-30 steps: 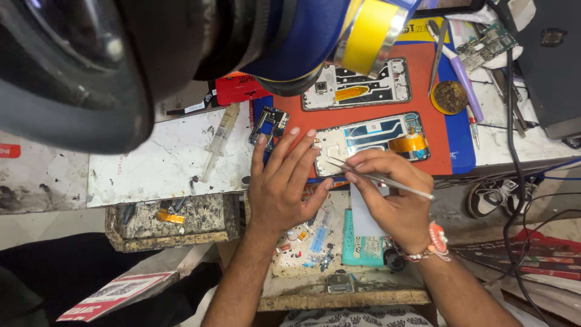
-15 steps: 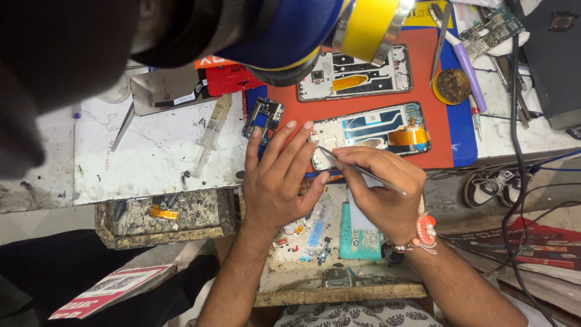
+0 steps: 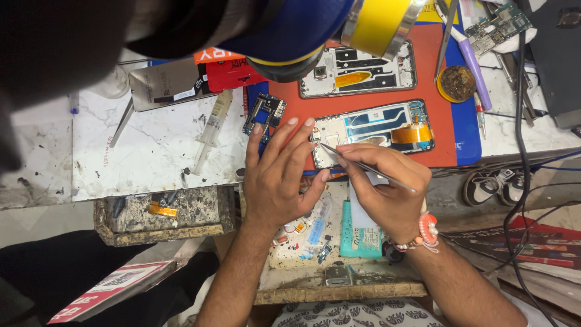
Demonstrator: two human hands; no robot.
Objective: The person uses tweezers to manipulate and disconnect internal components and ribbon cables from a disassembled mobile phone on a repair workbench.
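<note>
at the bench's (image 3: 151, 145) front edge, the right hand (image 3: 387, 188) pinched tweezers (image 3: 363, 165) over an opened phone (image 3: 375, 130); the left hand (image 3: 281, 175) lay open beside.

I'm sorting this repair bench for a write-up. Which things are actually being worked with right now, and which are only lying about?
In use:
- left hand, steadying the opened phone
- right hand, holding the tweezers with their tip at the phone's left end

Lying about:
- second opened phone
- small circuit board
- syringe
- round tin
- purple pen
- teal box
</note>
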